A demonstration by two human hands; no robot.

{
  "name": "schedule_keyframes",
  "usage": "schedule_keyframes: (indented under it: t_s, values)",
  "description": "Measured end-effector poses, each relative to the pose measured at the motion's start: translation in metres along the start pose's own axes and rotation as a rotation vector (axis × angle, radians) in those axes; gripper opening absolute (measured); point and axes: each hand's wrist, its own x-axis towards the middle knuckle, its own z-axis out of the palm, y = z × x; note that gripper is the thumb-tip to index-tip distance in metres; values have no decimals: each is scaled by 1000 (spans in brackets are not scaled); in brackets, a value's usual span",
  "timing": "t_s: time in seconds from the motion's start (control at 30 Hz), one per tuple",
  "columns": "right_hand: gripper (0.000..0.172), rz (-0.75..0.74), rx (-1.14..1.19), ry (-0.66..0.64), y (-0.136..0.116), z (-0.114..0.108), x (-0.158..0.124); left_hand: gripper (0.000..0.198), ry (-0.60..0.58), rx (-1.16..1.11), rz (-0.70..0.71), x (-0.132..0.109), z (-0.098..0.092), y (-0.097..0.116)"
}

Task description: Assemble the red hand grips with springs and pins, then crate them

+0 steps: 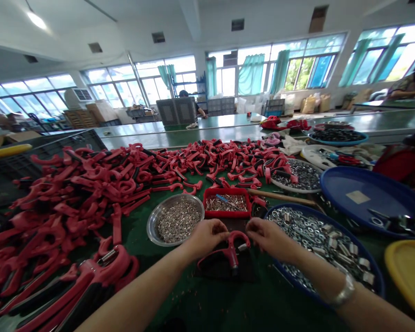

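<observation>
My left hand (205,236) is closed around the top of a red plastic handle (228,251) that rests on a dark mat (224,267) in front of me. My right hand (268,235) pinches at the handle's right end, where a small metal part (242,247) sits. A round steel bowl of small metal pieces (175,220) lies just behind my left hand. A red tray of screws (227,203) stands behind the handle. A blue basin of nuts and washers (318,240) is under my right forearm.
A big heap of red handles (90,193) covers the green table to the left and back. Blue basins (366,198), a white plate of parts (299,175) and a yellow basin (410,272) stand to the right. People sit at the far tables.
</observation>
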Motion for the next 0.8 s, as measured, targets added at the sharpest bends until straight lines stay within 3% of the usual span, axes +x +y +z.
schedule_keyframes:
  t_s: [0.13,0.27,0.37,0.57,0.67,0.8]
  values:
    - [21,72,147,54,5,5,-32,19,58,79,11,-9,13,3]
    - [29,193,243,143,11,5,-44,15,70,287,59,-9,15,10]
    - [29,187,252,148,12,5,-48,15,77,441,88,-13,17,14]
    - [21,-8,-55,167,5,9,-46,19,38,748,155,-20,26,17]
    - [21,-91,-212,178,4,13,-39,15,33,717,149,-20,27,17]
    - [23,-69,-322,140,7,16,-29,17,98,598,163,-24,26,14]
